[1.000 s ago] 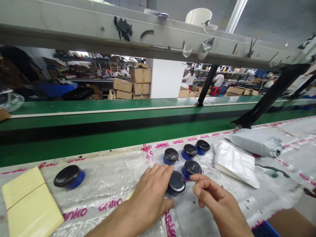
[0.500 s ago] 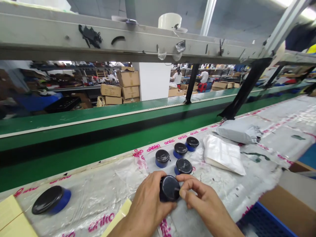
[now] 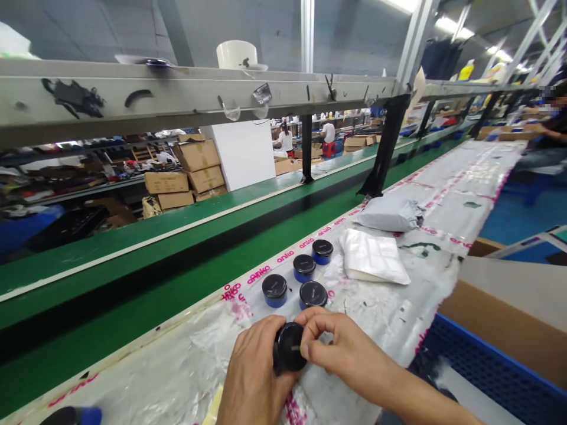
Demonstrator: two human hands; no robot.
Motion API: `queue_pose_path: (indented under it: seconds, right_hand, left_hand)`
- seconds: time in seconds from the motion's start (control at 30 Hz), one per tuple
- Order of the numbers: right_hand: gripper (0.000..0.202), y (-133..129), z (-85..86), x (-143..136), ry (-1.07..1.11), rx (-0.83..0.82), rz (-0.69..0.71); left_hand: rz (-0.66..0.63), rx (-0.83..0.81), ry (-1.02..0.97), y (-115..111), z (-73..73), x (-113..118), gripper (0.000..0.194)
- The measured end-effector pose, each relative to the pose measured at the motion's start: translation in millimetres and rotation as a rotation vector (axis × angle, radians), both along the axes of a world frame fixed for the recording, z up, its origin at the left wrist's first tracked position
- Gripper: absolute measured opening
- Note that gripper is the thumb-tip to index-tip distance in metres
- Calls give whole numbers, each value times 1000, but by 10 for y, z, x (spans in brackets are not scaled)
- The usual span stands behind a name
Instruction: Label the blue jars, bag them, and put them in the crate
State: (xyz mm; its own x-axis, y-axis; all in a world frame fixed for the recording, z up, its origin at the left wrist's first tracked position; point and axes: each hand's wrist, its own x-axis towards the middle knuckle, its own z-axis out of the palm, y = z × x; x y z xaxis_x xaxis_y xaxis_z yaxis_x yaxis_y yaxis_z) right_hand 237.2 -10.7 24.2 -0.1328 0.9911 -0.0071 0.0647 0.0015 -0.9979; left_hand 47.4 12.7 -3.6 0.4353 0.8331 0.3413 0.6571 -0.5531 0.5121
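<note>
My left hand [image 3: 257,366] is wrapped around the side of a round jar with a glossy black lid [image 3: 289,348], its top tilted towards me. The fingers of my right hand [image 3: 328,339] are pinched together at the lid's right side, beside a small pale mark on it. Whatever they may hold is too small to make out. Just beyond my hands stand several blue jars with black lids, among them a near one [image 3: 313,294] and a left one [image 3: 274,289]. Another black-lidded jar [image 3: 71,416] is cut off at the lower left edge.
Plastic sheeting with pink print covers the table [image 3: 190,348]. A white stack of plastic bags [image 3: 374,257] and a grey pouch [image 3: 390,213] lie beyond the jars. A green conveyor [image 3: 146,295] runs alongside. Right of the table are a blue crate [image 3: 500,360] and a cardboard box [image 3: 505,319].
The view has turned to the right, so the table things appear further left. Both hands stay on the same jar; my right fingers now reach further over its lid.
</note>
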Motion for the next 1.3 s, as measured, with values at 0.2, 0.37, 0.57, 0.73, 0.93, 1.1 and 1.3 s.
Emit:
queue_pose_path:
  seconds: [0.2,0.37,0.57,0.73,0.93,1.1,1.3]
  right_hand:
    - [13,6,27,11,-29,37,10]
    - [12,12,26,-3,-59,47,11]
    - [13,12,17,-14,-93,61,-11]
    - [13,8,-1,-15,-94,68,-31]
    - [13,-8,-26,-32,-97,79,-49]
    - [15,-7,-20,-55,-121,86,-75]
    - [16,-16,27,-61,-175,80,-84]
  left_hand:
    - [31,-9,-33,-40,21,44,48]
    - [34,-11,-44,-53,27,49,47]
    - [29,6,-38,-61,3,28,50]
    - [35,30,-29,-58,-30,10,53]
    - [42,49,-25,-50,-65,-9,51]
    - [46,83,18,-41,-77,-14,48]
    - [56,146,32,-31,-94,-18,47]
